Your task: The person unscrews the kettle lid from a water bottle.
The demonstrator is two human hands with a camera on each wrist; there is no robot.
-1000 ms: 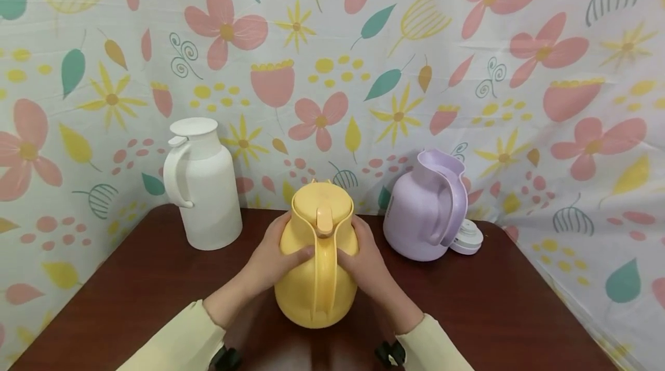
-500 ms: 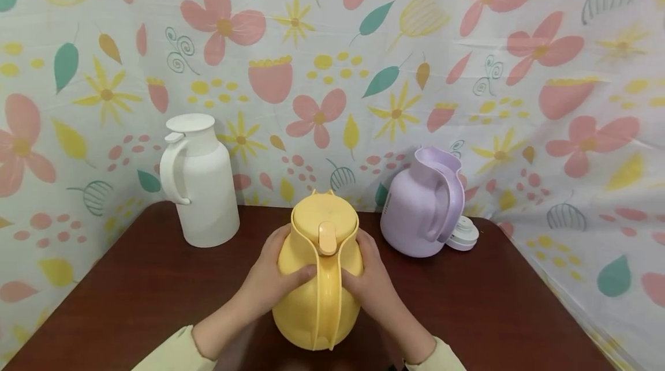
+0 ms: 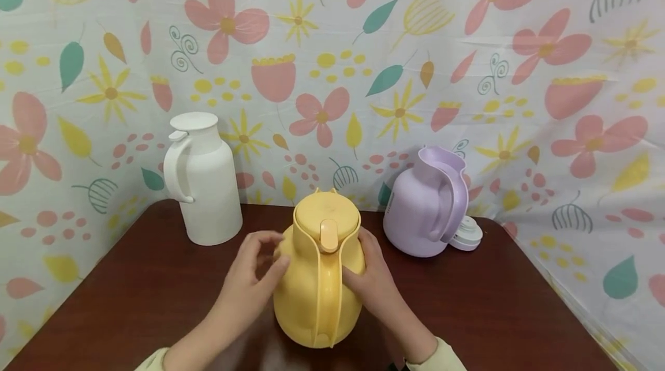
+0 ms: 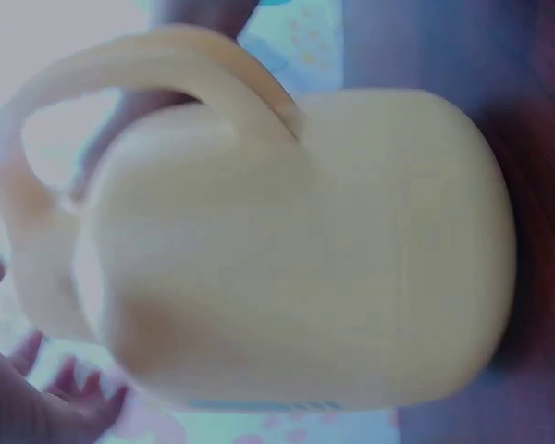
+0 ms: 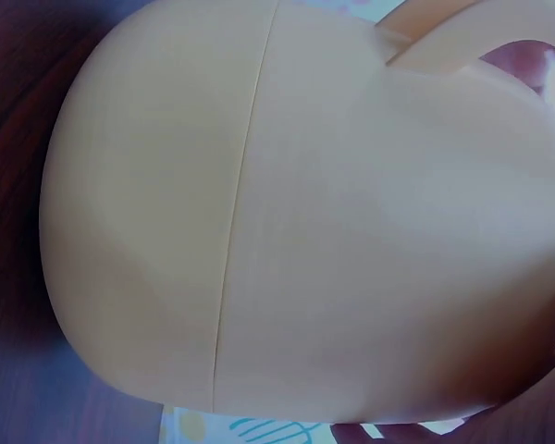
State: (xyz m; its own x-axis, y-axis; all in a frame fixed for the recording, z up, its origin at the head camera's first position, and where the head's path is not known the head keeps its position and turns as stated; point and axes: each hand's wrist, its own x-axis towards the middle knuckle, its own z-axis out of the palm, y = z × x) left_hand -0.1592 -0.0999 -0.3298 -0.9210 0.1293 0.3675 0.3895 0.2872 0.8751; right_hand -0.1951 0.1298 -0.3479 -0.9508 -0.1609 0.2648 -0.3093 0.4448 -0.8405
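A yellow thermos jug stands upright near the front middle of the table, its handle facing me and its lid on. My right hand grips the jug's right side, the thumb beside the handle and the other fingers mostly hidden behind the body. My left hand is off the jug's left side, fingers loosely bent with nothing in them. In the left wrist view a gap shows between that hand and the jug. The right wrist view is filled by the jug's side.
A white thermos jug stands at the back left of the dark wooden table. At the back right is a lilac jug with its top uncovered, and a white stopper lies beside it. A flower-patterned curtain hangs behind.
The yellow jug has come nearer to me over the last second. My left hand has let go of it and moved left, while the right hand keeps its grip.
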